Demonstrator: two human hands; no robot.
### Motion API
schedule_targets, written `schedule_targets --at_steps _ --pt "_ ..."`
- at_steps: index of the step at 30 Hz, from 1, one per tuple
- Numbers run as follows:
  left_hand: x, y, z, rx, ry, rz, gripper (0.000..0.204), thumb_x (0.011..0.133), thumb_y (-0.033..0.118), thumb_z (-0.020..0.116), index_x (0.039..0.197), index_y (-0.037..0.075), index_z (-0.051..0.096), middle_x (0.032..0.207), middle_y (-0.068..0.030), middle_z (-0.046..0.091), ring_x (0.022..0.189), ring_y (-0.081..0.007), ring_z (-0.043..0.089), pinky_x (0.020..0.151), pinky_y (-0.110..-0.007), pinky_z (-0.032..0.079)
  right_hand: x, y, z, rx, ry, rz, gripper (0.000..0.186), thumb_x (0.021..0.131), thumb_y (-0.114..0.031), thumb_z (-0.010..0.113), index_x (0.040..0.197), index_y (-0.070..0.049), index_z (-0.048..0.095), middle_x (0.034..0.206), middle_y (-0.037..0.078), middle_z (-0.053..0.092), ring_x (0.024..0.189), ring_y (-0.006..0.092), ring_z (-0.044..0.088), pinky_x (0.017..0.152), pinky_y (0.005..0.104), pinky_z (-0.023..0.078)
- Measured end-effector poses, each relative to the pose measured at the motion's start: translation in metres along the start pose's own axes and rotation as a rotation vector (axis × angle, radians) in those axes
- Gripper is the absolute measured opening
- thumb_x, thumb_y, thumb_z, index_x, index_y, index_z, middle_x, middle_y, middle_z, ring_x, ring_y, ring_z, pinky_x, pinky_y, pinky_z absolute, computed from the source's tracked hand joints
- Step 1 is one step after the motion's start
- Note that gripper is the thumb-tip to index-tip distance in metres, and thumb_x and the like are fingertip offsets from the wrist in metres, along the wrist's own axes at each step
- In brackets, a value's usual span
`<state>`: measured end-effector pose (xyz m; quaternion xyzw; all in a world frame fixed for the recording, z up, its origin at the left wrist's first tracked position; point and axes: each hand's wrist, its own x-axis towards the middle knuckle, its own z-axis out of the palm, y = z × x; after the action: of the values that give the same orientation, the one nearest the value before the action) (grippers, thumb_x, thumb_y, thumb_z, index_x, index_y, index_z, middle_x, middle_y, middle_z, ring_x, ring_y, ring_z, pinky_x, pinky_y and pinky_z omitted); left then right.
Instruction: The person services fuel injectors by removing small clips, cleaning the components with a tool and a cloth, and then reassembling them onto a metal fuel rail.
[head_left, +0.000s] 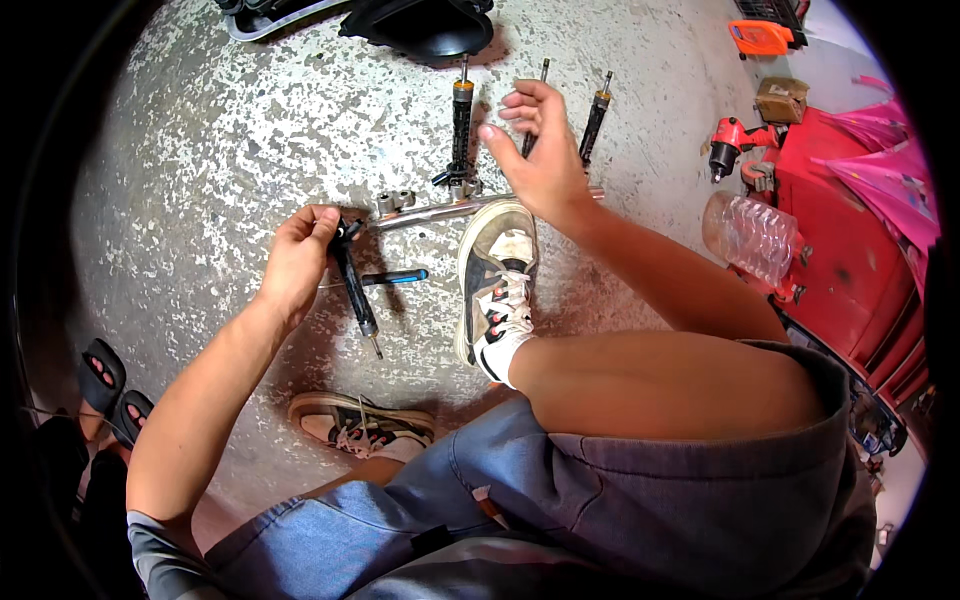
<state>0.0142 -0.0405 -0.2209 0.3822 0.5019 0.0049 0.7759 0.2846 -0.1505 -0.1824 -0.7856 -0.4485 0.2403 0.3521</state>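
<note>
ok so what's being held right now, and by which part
The left hand holds the black rod by its upper end, the one nearest the metal bar. The right hand is open, with nothing visible in it.

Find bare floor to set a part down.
Bare floor: left of the left hand, toward another person's sandals; also between the rightmost rod and the red power tool. Crowded: around the metal bar, with the right shoe, right hand and blue-tipped tool close by.
</note>
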Motion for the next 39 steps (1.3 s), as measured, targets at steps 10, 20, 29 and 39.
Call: schedule_targets --at_steps 10,20,29,39 --pt "0.024 -0.002 -0.01 0.487 0.197 0.247 0.021 0.097 0.018 0.058 0.095 -0.002 0.061 0.078 -0.0114 0.066 0.07 -0.0168 0.058 0.068 -0.032 0.048 0.023 -0.007 0.009 0.363 -0.422 0.444 0.021 0.097 -0.016 0.058 0.11 0.0 0.061 0.096 0.007 0.07 0.09 0.0117 0.065 0.075 0.0267 0.051" --pt "0.017 0.001 -0.011 0.991 0.151 0.391 0.021 0.098 0.018 0.055 0.093 -0.003 0.053 0.069 -0.0196 0.061 0.06 -0.0268 0.058 0.063 -0.043 0.05 -0.044 -0.032 -0.033 0.234 -0.608 0.158 0.023 0.094 0.0 0.056 0.116 -0.001 0.062 0.102 0.004 0.062 0.087 0.0071 0.059 0.077 0.0225 0.048" --pt "0.021 -0.002 -0.006 1.155 0.111 0.479 0.026 0.097 0.015 0.047 0.108 -0.004 0.059 0.111 -0.0225 0.054 0.112 -0.036 0.05 0.101 -0.045 0.044 -0.014 -0.051 -0.058 0.765 -0.675 0.948 0.034 0.098 -0.017 0.051 0.123 0.005 0.057 0.115 0.013 0.063 0.105 0.0205 0.064 0.087 0.0299 0.053" --pt "0.008 -0.007 0.013 1.304 -0.008 0.834 0.051 0.09 0.037 0.06 0.12 -0.004 0.053 0.108 -0.0155 0.052 0.105 -0.027 0.049 0.096 -0.041 0.044 0.089 -0.084 0.046 -0.591 -1.587 0.969 0.039 0.098 -0.036 0.05 0.106 0.001 0.059 0.09 0.012 0.063 0.069 0.015 0.059 0.055 0.0327 0.051"
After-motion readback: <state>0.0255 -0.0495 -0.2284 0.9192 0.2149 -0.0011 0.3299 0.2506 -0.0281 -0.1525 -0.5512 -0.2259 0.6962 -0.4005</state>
